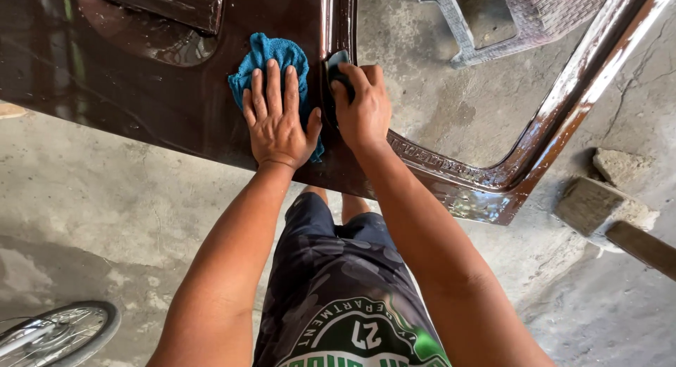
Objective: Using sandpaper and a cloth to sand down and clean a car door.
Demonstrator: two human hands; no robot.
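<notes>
**Pressing a Blue Cloth Flat on a Glossy Brown Car Door**

Working near to far: the left hand [276, 117] lies palm down with its fingers [273, 82] spread, pinning a blue microfibre cloth [264, 61] against the car door panel [141, 85]. The cloth sits just left of the frame centre, bunched toward 12 o'clock from the knuckles. It looks soft, light and limp, so it would fold under any pull; a flat palm or a gathered pinch at its upper edge seems the safest hold.

At 3 o'clock from that hand, just beside it, the right hand [362, 106] curls its fingers around a small dark pad [338, 68], pinching it against the door's vertical pillar [336, 15].

The door appears stiff, heavy and slick with shine, likely slippery to bare skin. Its long axis runs from 9 o'clock to 3 o'clock, and the window frame [563, 106] sweeps up toward 1 o'clock.

Beyond, at 1 o'clock, a grey plastic stool [458, 36] stands on the concrete floor [105, 198].
</notes>
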